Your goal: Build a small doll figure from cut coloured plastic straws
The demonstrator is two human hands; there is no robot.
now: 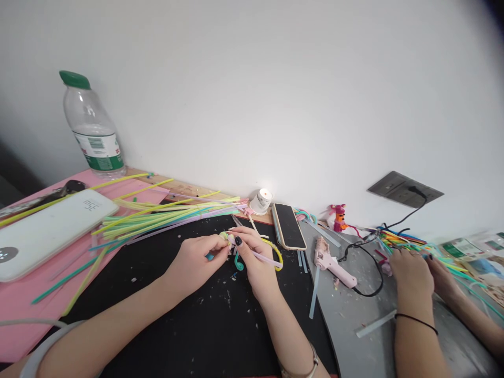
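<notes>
Over the black mat (169, 336), my two hands meet around a small figure of twisted pipe cleaners (231, 240). The fingertips of my left hand (199, 262) pinch its pale green and lilac part from the left, a bit of blue showing beneath them. My right hand (255, 257), with dark nail polish, is closed on its other side. A lilac pipe cleaner (268, 259) runs out past the right fingers, near a yellow loop (279, 252). A teal curl (238, 262) hangs below. My fingers hide much of the figure.
Loose pipe cleaners (157, 218) spread leftward across pink card (23, 336), near a white power bank (59, 231) and plastic bottle (94, 126). Rightward are a paper cup (261, 201), phone (289, 226), pink glue gun (331, 265) with cord, glue sticks (314, 294) and a co-worker's hands (413, 273).
</notes>
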